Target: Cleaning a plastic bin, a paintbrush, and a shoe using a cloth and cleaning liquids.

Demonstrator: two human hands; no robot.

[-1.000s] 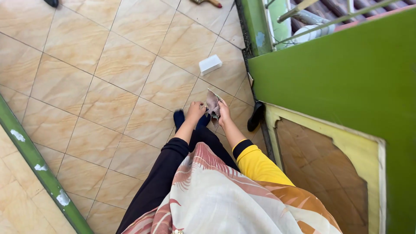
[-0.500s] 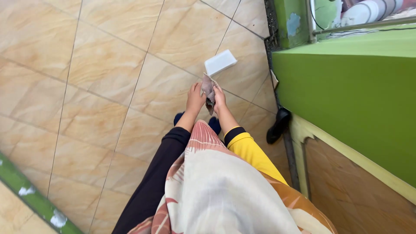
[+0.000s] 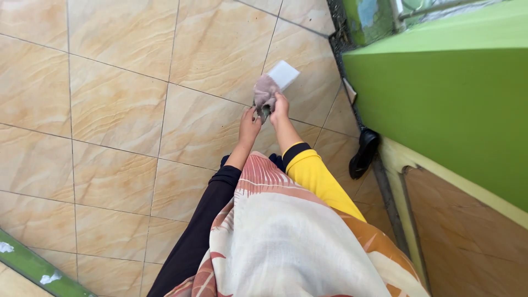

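Observation:
My two hands meet in front of me over the tiled floor. My right hand (image 3: 280, 104) grips a crumpled greyish-pink cloth (image 3: 265, 91), which bunches above its fingers. My left hand (image 3: 248, 122) sits just below and to the left, its fingers touching the cloth's lower edge. A white rectangular block (image 3: 285, 73) lies on the floor right behind the cloth, partly hidden by it. My dark-socked feet (image 3: 278, 160) peek out below my wrists.
A green wall (image 3: 440, 110) rises close on the right, with a yellow-framed panel (image 3: 434, 187) lower down. A black shoe (image 3: 364, 153) lies at the wall's foot. A green strip (image 3: 33, 269) crosses the bottom left corner. Beige tiles (image 3: 115, 104) spread to the left.
The view has moved toward the white block and the wall. The cloth, hanging flat between my hands earlier, is now bunched up above my right hand.

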